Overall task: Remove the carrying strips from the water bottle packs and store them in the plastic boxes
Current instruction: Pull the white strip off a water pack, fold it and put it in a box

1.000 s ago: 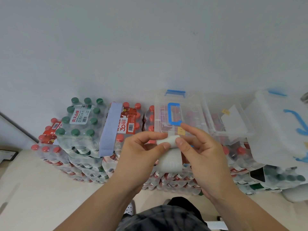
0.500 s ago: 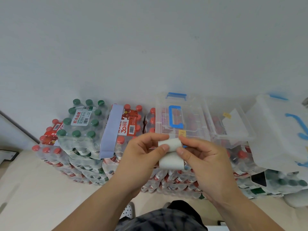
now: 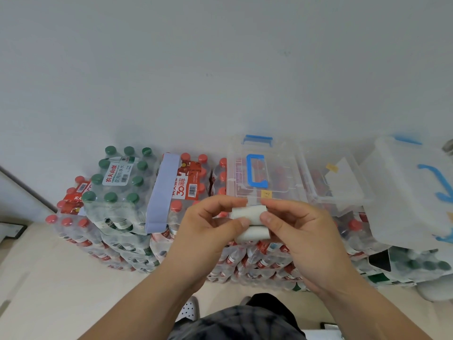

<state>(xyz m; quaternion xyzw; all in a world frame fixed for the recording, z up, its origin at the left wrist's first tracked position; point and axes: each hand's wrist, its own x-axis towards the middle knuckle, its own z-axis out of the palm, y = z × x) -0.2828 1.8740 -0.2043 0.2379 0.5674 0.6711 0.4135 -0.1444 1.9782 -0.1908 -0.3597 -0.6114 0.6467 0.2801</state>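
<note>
The folded white strip (image 3: 248, 213) is partly hidden: its left end lies under the left hand's (image 3: 208, 231) thumb and its right end under the right hand's (image 3: 301, 231) thumb. A lower fold hangs just beneath, its bottom edge in front of the packs (image 3: 117, 182). Both hands' fingers are closed on the strip, pinching it between thumb and forefinger, one at each end. The hands cover the middle packs behind them. The third box (image 3: 411, 192) at the right is blurred and cut off by the frame edge, and a round pale thing low at the right cannot be made out.

The packs are stacked against the wall (image 3: 220, 69), green caps at the left and red caps beside them. A lilac strip (image 3: 163, 192) runs over the top and down the near side of a red-capped pack. Floor (image 3: 49, 278) shows left of the stack and between it and a shoe (image 3: 187, 309) near the bottom edge.

A clear box (image 3: 282, 168) with a blue handle sits on the red-capped packs, just beyond the hands, its lid on. Red caps show through its walls, so its contents are hard to tell. Touching it on the right, a second box (image 3: 316, 192) stands open and holds a pale sheet with a yellow tag. The third box is milky, tilted, with blue marks
</note>
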